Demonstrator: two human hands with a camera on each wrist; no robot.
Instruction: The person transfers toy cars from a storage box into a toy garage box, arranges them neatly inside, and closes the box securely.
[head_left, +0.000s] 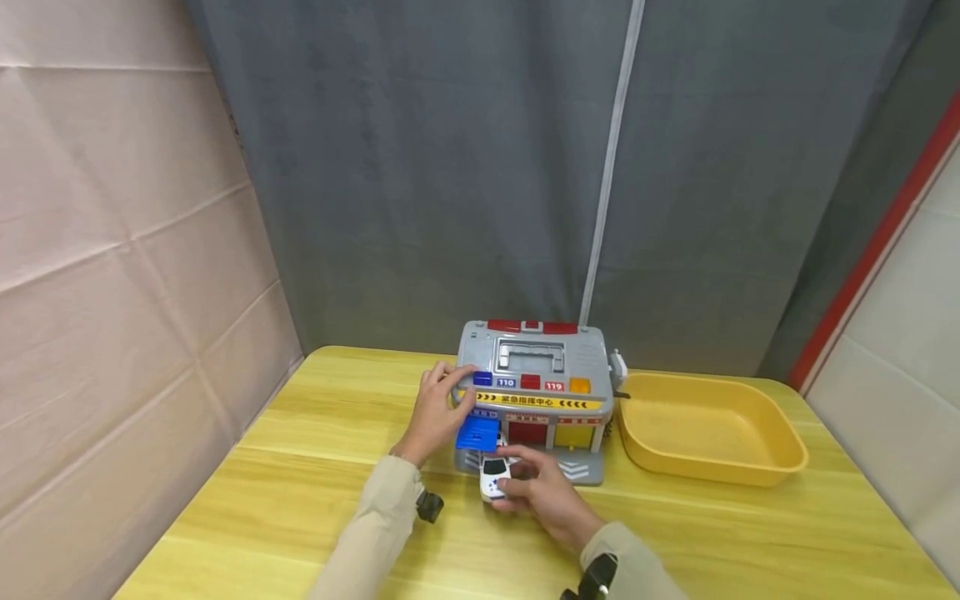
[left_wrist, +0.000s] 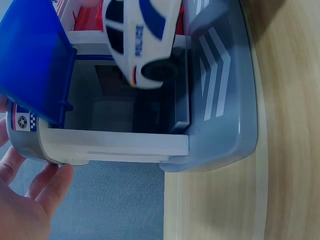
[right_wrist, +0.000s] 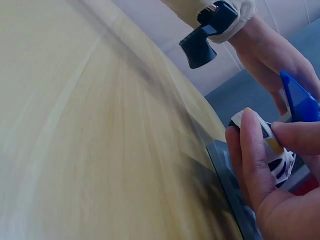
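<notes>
A white toy police car [head_left: 494, 477] is pinched between the thumb and fingers of my right hand [head_left: 546, 497]. It is held at the raised blue door [head_left: 477, 434] of a grey toy emergency station [head_left: 532, 354]. In the left wrist view, the car [left_wrist: 145, 42] hangs in front of the open bay [left_wrist: 112, 107], which has grey walls inside. My left hand [head_left: 437, 414] grips the station's left top corner, one fingertip beside the blue button [head_left: 482, 378]. Other fingers [left_wrist: 55, 190] of that hand lie against the station's side wall.
A yellow plastic tub [head_left: 708, 477] stands right of the station on the wood-grain table [head_left: 315, 467]. Red [head_left: 527, 432] and yellow doors [head_left: 574, 436] fill the station's other bays. Behind the table hangs a grey curtain [head_left: 450, 183].
</notes>
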